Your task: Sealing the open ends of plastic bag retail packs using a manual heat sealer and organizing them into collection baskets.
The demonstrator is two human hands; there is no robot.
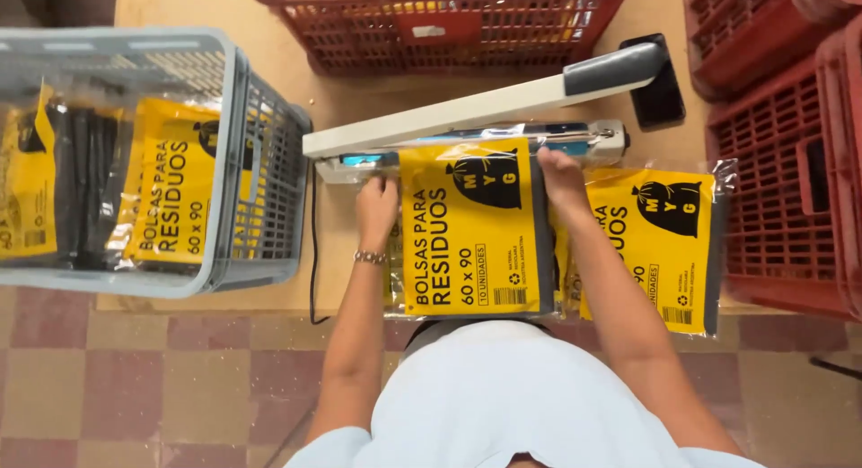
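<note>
A yellow-and-black packet of bags in clear plastic (471,230) lies on the wooden table with its top edge in the open jaw of a white heat sealer (467,145). My left hand (377,208) holds the packet's upper left edge by the sealer base. My right hand (561,176) presses on its upper right corner. The sealer's arm (485,104), with a grey handle, is raised. A second like packet (660,244) lies to the right, partly under my right forearm.
A grey plastic crate (242,163) at left holds several more yellow packets. Red crates stand at the back (449,28) and the right (781,181). A black cord (313,253) hangs off the table's front edge. Checkered floor tiles lie below.
</note>
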